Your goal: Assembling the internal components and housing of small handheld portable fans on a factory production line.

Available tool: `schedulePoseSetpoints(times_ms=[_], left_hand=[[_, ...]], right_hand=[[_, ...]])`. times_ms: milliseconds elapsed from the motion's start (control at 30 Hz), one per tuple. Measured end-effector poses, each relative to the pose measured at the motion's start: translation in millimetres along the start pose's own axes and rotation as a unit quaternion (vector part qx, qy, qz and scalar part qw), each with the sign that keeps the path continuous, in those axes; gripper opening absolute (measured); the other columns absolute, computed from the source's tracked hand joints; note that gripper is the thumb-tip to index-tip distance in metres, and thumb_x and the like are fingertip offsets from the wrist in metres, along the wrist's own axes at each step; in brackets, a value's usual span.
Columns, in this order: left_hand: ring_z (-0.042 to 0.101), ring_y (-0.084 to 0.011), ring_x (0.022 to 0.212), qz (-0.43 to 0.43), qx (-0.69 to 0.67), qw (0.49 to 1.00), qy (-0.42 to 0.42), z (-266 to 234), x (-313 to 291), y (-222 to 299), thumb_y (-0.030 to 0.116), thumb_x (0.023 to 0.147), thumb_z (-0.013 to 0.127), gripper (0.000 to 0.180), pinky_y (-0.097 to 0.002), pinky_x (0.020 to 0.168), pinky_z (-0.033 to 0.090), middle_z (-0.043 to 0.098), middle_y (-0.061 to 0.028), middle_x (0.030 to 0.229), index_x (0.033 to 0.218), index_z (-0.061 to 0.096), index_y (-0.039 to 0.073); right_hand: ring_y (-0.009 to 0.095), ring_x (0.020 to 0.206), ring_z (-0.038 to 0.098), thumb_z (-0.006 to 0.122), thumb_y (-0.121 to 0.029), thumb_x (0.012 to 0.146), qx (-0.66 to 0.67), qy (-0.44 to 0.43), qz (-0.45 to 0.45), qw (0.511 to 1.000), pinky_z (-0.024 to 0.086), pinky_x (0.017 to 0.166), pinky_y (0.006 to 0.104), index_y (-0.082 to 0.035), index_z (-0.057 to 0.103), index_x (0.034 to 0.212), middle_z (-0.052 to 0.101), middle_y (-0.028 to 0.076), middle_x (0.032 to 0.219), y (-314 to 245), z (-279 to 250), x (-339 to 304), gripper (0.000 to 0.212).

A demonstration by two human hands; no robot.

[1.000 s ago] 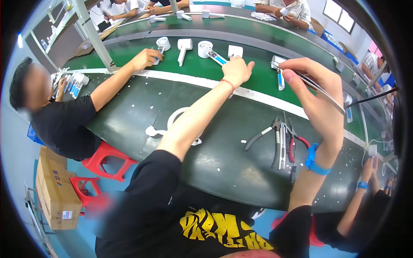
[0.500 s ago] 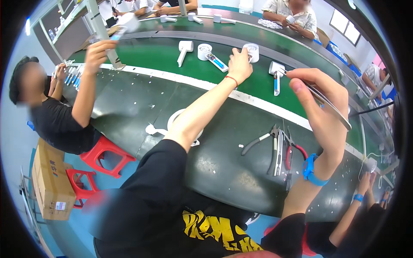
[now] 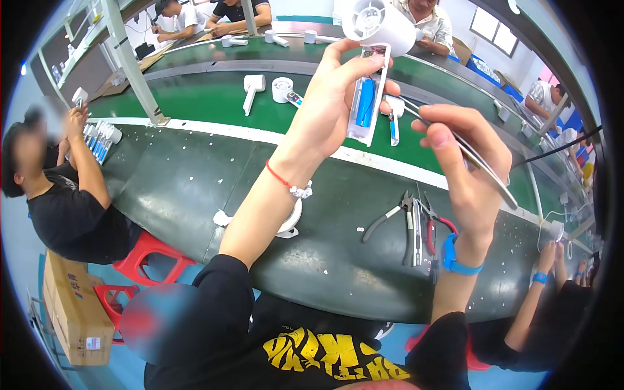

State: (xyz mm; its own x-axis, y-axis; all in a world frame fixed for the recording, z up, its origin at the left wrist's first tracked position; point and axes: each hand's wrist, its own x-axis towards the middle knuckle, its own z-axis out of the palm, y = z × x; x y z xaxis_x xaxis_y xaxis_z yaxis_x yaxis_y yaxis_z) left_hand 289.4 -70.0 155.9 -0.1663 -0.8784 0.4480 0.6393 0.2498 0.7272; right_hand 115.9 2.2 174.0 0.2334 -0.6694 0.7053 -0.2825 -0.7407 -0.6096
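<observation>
My left hand holds up a small white hand-held fan by its open handle, where a blue battery cell shows. The round fan head points up. My right hand grips metal tweezers, their tips aimed at the fan's handle, close beside the blue cell. Both hands are raised above the dark green conveyor belt.
Pliers and cutters lie on the belt under my right hand, a white ring-shaped part by my left arm. More white fans sit farther back. A person in black works at left, another arm at right.
My left hand reached to the belt, picked up a white fan and lifted it close. My right hand with the tweezers moved in toward it. The person at left lowered an arm.
</observation>
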Motion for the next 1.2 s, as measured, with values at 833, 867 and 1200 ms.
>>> schedulePoseSetpoints(times_ms=[833, 867, 1200], left_hand=[[0.057, -0.0424, 0.107, 0.103, -0.007, 0.992, -0.077, 8.2, -25.6, 38.2, 0.008, 0.090, 0.044, 0.042, -0.0540, 0.086, 0.050, 0.052, -0.0213, 0.120, 0.129, 0.035, -0.002], [0.056, -0.0422, 0.107, 0.117, -0.002, 0.988, -0.096, 6.1, -24.5, 38.0, 0.008, 0.089, 0.045, 0.043, -0.0540, 0.086, 0.050, 0.051, -0.0222, 0.122, 0.130, 0.035, -0.002], [0.056, -0.0403, 0.108, 0.032, 0.010, 0.998, -0.054, 7.9, -32.2, 48.5, 0.004, 0.085, 0.049, 0.053, -0.0517, 0.086, 0.051, 0.048, -0.0237, 0.123, 0.133, 0.027, -0.002]], right_hand=[[0.022, 0.075, 0.064, 0.066, 0.003, 0.080, -0.100, -0.032, -0.171, 0.980, 0.050, 0.067, 0.0297, 0.005, 0.064, 0.091, 0.068, 0.016, 0.087, -1.1, 35.4, -7.0, 0.012], [0.022, 0.074, 0.064, 0.066, 0.003, 0.081, -0.091, -0.030, -0.159, 0.983, 0.049, 0.066, 0.0288, 0.005, 0.064, 0.092, 0.068, 0.015, 0.086, 1.3, 32.5, -6.2, 0.011], [0.019, 0.074, 0.064, 0.065, -0.002, 0.083, -0.047, -0.070, -0.101, 0.991, 0.049, 0.067, 0.0283, 0.005, 0.067, 0.092, 0.068, 0.014, 0.086, 13.5, 19.6, 0.3, 0.011]])
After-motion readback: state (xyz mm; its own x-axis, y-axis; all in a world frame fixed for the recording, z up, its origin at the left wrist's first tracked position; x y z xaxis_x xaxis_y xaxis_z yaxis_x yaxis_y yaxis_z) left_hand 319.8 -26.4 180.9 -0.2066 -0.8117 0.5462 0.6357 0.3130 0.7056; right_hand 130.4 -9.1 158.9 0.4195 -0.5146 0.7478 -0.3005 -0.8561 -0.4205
